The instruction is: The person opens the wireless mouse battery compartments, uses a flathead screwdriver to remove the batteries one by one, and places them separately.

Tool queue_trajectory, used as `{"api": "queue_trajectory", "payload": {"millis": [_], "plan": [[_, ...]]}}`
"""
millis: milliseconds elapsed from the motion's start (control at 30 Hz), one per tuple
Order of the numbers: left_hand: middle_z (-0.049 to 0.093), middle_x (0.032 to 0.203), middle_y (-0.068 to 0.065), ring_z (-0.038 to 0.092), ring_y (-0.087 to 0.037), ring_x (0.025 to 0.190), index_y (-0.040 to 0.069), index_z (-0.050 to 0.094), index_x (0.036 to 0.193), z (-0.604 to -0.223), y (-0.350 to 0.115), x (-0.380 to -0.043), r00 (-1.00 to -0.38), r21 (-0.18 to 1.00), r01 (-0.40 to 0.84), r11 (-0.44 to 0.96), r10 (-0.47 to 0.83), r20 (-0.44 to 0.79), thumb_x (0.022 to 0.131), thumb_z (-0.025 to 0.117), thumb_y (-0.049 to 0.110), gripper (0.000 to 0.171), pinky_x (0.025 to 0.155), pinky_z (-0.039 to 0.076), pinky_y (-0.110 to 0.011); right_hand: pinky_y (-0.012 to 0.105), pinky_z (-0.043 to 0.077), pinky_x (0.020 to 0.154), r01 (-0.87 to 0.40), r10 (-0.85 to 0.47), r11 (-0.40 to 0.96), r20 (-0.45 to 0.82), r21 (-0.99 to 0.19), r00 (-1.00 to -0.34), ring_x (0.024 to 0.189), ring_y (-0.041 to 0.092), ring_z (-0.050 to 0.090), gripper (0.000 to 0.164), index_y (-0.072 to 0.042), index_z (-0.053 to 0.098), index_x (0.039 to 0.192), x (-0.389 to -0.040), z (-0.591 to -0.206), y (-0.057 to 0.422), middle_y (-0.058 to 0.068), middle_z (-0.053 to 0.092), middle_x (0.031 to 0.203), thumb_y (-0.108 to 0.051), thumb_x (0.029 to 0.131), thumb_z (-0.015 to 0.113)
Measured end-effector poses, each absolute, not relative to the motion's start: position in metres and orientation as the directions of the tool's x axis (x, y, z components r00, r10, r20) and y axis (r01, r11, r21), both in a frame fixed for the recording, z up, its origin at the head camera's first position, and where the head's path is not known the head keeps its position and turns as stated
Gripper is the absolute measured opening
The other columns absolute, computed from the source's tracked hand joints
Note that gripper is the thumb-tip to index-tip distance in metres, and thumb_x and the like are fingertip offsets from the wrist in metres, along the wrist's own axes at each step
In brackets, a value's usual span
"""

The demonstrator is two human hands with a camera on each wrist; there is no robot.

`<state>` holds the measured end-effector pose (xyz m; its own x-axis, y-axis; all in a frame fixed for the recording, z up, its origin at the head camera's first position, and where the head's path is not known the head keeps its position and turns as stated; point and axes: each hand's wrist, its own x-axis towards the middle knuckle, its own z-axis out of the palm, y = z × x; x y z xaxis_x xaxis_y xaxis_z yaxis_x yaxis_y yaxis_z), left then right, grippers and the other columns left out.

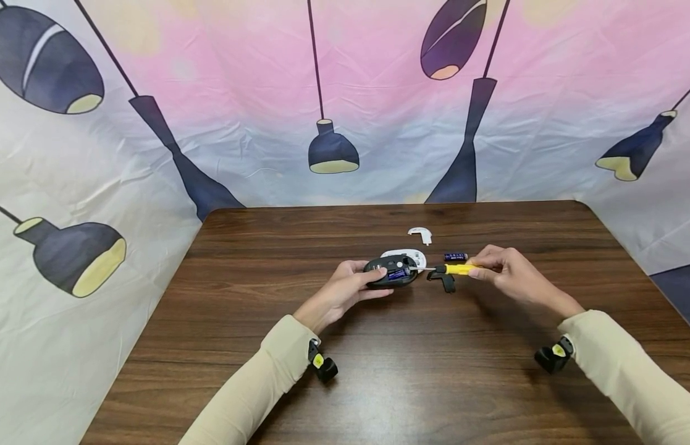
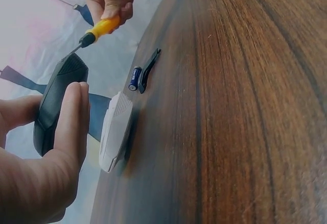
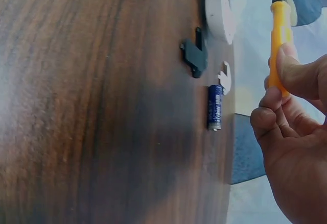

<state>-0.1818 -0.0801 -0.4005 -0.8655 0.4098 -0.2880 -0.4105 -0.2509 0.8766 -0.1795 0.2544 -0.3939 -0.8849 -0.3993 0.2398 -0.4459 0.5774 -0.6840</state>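
Note:
My left hand (image 1: pixel 335 292) grips a black computer mouse (image 2: pixel 64 89) above the table, its underside turned up and its battery compartment uncovered. In that compartment lies a dark blue battery (image 1: pixel 399 274), with my left thumb at the mouse's near left part. My right hand (image 1: pixel 510 272) holds a screwdriver by its yellow handle (image 3: pixel 280 32), thumb and fingers round it. The screwdriver's metal shaft (image 1: pixel 424 268) points left, and its tip meets the right end of the mouse. Whether the tip touches a screw is too small to tell.
Behind the black mouse, a white mouse (image 1: pixel 418 254) lies on the table (image 1: pixel 256 247). A white cover (image 1: pixel 425 234) is farther back. A loose blue battery (image 1: pixel 456 256) and a black cover (image 1: pixel 448 284) lie near the screwdriver. Printed cloth hangs behind the table.

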Motion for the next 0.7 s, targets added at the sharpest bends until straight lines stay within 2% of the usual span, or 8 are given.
{"api": "queue_trajectory", "payload": {"millis": [200,433,567,700], "plan": [[0.052,0.135,-0.032,0.060,-0.041,0.120,-0.017,0.045,0.138,-0.400,-0.080,-0.181,-0.869,0.879,-0.407,-0.249,0.403,-0.288,0.099,0.060,-0.003,0.044,0.093,0.060,-0.040,0.024,0.038,0.050,-0.430,-0.351,0.600,0.261,-0.675,-0.899,0.067,0.012,0.045,0.018,0.002,0.076,0.110,-0.177,-0.383,0.267,0.005,0.063,0.086,-0.002,0.093,0.072],[0.050,0.137,-0.031,0.057,-0.041,0.123,-0.016,0.043,0.140,-0.398,-0.079,-0.181,-0.862,0.879,-0.414,-0.236,0.413,-0.295,0.100,0.060,-0.002,0.047,0.094,0.060,-0.040,0.024,0.036,0.049,-0.383,-0.267,0.683,0.275,-0.623,-0.924,0.067,0.013,0.043,0.020,0.003,0.075,0.111,-0.178,-0.376,0.286,0.008,0.064,0.087,-0.007,0.094,0.073],[0.049,0.138,-0.030,0.057,-0.039,0.123,-0.015,0.041,0.141,-0.397,-0.078,-0.180,-0.860,0.878,-0.417,-0.234,0.415,-0.298,0.100,0.060,-0.001,0.048,0.094,0.060,-0.041,0.022,0.040,0.050,-0.348,-0.231,0.714,0.264,-0.607,-0.936,0.069,0.011,0.049,0.021,0.002,0.075,0.112,-0.178,-0.375,0.296,0.012,0.069,0.092,-0.010,0.094,0.073],[0.050,0.138,-0.030,0.058,-0.037,0.123,-0.015,0.043,0.140,-0.397,-0.078,-0.179,-0.860,0.883,-0.412,-0.223,0.415,-0.296,0.099,0.061,-0.001,0.047,0.094,0.060,-0.042,0.022,0.044,0.052,-0.274,-0.191,0.748,0.198,-0.605,-0.961,0.073,0.014,0.057,0.027,0.004,0.073,0.116,-0.177,-0.374,0.302,0.020,0.070,0.102,-0.015,0.098,0.070]]}}
